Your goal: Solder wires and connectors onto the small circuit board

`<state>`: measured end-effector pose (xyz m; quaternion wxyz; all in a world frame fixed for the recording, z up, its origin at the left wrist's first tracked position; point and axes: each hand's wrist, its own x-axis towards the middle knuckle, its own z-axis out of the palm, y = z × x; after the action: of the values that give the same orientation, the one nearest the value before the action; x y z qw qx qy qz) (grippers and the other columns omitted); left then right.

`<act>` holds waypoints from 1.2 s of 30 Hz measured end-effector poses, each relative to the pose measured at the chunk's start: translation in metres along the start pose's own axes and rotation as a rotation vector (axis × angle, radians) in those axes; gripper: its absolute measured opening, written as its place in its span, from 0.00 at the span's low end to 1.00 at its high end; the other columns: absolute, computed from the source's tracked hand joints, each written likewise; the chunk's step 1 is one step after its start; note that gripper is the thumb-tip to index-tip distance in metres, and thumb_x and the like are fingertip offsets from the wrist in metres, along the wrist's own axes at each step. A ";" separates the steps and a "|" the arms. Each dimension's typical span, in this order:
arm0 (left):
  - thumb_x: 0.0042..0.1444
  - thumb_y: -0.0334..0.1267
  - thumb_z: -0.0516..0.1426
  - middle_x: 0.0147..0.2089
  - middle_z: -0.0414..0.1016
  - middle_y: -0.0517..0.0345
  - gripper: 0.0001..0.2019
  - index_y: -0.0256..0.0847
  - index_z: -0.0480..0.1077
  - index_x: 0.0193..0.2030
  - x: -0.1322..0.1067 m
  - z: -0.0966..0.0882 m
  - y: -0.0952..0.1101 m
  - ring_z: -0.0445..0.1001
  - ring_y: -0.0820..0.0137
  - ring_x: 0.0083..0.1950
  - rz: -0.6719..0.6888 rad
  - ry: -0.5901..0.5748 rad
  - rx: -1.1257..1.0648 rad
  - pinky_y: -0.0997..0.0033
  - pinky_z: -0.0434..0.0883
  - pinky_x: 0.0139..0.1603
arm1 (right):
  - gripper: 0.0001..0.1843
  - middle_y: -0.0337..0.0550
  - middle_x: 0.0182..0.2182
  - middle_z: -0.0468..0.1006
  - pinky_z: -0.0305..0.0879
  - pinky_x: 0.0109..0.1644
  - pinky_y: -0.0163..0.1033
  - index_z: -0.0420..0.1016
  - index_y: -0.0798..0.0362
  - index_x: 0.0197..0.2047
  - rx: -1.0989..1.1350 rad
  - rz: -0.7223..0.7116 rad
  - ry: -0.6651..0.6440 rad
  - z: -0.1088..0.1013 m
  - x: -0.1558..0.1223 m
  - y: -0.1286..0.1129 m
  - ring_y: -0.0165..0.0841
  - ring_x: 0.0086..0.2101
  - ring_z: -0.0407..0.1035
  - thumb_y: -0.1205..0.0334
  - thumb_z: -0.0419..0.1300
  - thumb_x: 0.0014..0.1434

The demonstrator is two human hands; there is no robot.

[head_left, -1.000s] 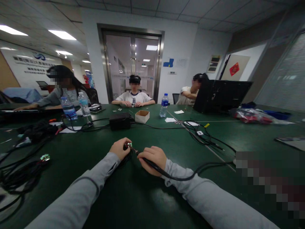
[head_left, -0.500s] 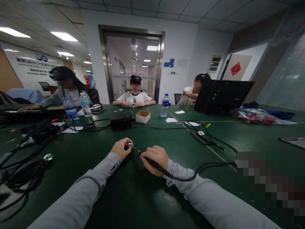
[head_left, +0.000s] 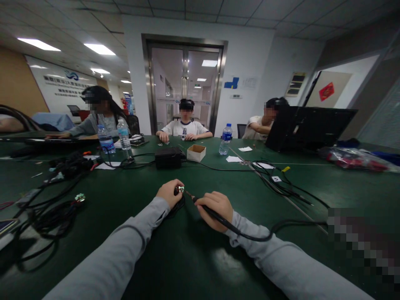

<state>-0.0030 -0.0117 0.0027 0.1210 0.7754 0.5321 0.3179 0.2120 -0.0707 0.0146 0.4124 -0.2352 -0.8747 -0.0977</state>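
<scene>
Board [head_left: 181,189] pinched in left hand [head_left: 169,193], well in from far edge of desk [head_left: 131,183]; right hand [head_left: 218,205] grips pen-shaped tool [head_left: 215,215], tip [head_left: 188,193] just beside board. Apparently mid-work; finished portion unclear.

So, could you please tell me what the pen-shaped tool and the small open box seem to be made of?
Tool: faintly glossy black handle, probably plastic or rubber; the thin, brownish tip may be metal. Box: likely matte cardboard, with dull, pale outer walls and a brown inside.
</scene>
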 end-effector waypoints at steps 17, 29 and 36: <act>0.49 0.28 0.56 0.40 0.78 0.58 0.11 0.42 0.71 0.39 0.000 -0.001 0.001 0.76 0.67 0.43 0.007 0.001 0.015 0.69 0.71 0.47 | 0.07 0.39 0.27 0.75 0.57 0.31 0.37 0.72 0.52 0.40 0.001 -0.052 -0.041 0.000 0.002 -0.003 0.28 0.23 0.65 0.66 0.53 0.62; 0.49 0.28 0.56 0.39 0.78 0.58 0.11 0.42 0.71 0.39 -0.001 -0.002 0.003 0.76 0.68 0.41 0.003 -0.005 0.008 0.69 0.71 0.46 | 0.07 0.39 0.28 0.76 0.57 0.31 0.37 0.72 0.52 0.40 -0.004 -0.038 -0.056 0.000 0.003 -0.003 0.29 0.24 0.65 0.66 0.53 0.62; 0.49 0.28 0.56 0.38 0.78 0.59 0.10 0.42 0.71 0.39 0.000 0.000 0.000 0.76 0.69 0.41 0.001 -0.007 -0.022 0.70 0.71 0.45 | 0.06 0.39 0.28 0.77 0.59 0.32 0.37 0.72 0.52 0.39 0.024 -0.008 -0.002 0.000 0.001 -0.001 0.29 0.24 0.66 0.66 0.53 0.62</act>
<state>-0.0031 -0.0121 0.0029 0.1313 0.7754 0.5276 0.3212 0.2108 -0.0715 0.0149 0.4139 -0.2269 -0.8771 -0.0884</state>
